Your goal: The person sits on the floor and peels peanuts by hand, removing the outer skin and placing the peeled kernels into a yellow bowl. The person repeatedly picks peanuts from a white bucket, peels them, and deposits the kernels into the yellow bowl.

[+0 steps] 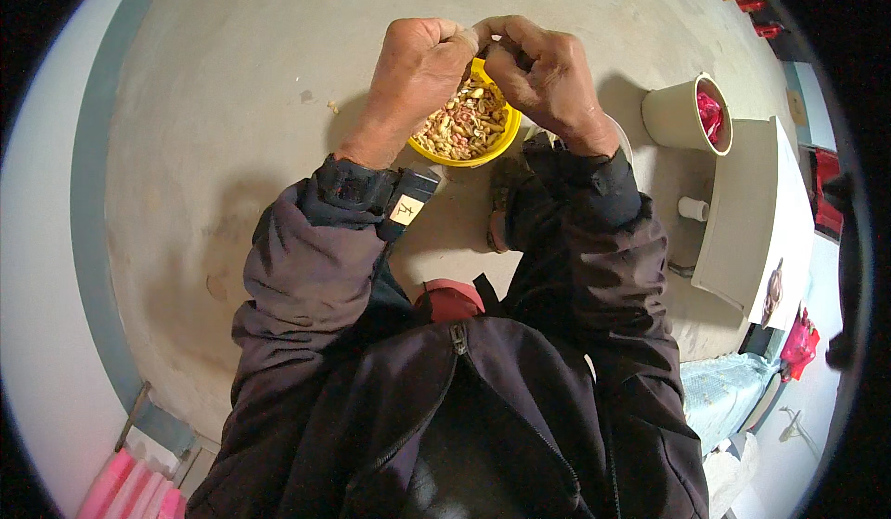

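Observation:
Over the far side of a yellow tub, my left hand and my right hand meet at the fingertips. Both have curled fingers, with the thumbs pressed in. Whatever may be pinched between them is too small or hidden to make out. Inside the tub lies a heap of peanuts and peanut shells, some pieces pinkish. My hands cover part of its far and left rim. Beneath my right wrist shows the pale rim of another container, mostly hidden.
A cream bucket holding a red plastic bag stands on the right. Nearer are a small white cylinder and a white-topped table. A shoe rests close to the tub. Along the left runs a wall.

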A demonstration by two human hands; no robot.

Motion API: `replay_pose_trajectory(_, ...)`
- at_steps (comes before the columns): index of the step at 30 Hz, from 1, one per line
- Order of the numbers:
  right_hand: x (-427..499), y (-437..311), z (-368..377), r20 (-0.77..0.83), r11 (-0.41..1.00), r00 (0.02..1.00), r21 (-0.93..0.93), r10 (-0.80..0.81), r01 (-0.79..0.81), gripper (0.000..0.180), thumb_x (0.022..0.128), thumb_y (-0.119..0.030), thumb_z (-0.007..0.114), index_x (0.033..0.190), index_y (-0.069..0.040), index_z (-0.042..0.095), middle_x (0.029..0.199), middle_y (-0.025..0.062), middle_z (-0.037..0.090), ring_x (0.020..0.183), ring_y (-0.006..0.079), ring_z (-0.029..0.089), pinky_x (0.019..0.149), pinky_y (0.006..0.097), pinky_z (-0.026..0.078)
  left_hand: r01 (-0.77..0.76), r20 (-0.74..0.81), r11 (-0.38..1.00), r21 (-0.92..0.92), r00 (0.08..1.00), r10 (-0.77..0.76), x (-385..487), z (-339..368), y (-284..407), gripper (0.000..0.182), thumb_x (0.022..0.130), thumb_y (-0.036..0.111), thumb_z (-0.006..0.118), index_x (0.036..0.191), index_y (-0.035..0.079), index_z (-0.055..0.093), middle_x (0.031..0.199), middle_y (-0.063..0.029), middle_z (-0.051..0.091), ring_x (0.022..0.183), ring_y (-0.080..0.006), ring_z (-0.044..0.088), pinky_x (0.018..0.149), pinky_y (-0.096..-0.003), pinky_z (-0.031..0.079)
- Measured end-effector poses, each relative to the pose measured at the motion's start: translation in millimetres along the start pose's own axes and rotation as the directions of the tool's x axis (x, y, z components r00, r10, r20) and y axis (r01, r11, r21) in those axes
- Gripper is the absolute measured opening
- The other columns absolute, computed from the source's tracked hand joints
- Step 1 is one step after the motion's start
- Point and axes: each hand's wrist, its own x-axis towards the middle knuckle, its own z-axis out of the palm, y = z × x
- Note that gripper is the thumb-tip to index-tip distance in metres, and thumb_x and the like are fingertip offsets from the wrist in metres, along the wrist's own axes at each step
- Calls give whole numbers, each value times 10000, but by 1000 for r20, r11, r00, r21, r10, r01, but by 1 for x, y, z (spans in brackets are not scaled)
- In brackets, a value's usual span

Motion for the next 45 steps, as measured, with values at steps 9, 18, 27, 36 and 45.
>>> replay_pose_trajectory(9,-3,-2,-10,20,990,1000,137,13,-16,207,888,-123,606,1008,10,709,740,73,694,677,116,649,622,280,520,303,312,922,-240,924,-222,-5,-11,22,203,966,188,616,853,20,633,640,40,513,492,-15,447,379,-184,309)
replay_pose_trajectory(18,2,-2,-20,154,819,920,420,360,-391,293,892,-149,590,1096,35,690,698,32,631,539,72,543,477,229,416,222,171,964,-144,965,-197,-3,-5,21,253,967,273,658,885,34,653,604,64,478,456,2,395,363,-189,256)
replay_pose_trajectory(27,1,-6,-15,185,795,914,452,360,-405,301,941,-136,556,1152,55,655,728,43,633,536,70,537,465,225,407,207,129,929,-307,976,-175,-6,1,20,277,949,284,709,863,24,665,619,55,496,443,-9,401,382,-183,287)
replay_pose_trajectory(36,0,4,-20,236,826,930,433,281,-360,316,996,-156,569,1228,51,627,863,79,696,671,114,646,618,253,522,160,56,910,-382,987,-150,-3,1,10,231,931,221,714,814,37,640,630,37,514,441,-21,414,384,-185,298)
replay_pose_trajectory(45,1,1,-14,174,865,939,368,295,-340,290,1004,-196,609,1140,59,641,891,103,710,704,145,679,671,279,557,22,-33,981,-190,999,-29,0,5,2,247,933,251,711,807,51,639,614,67,505,463,-2,413,403,-185,307)
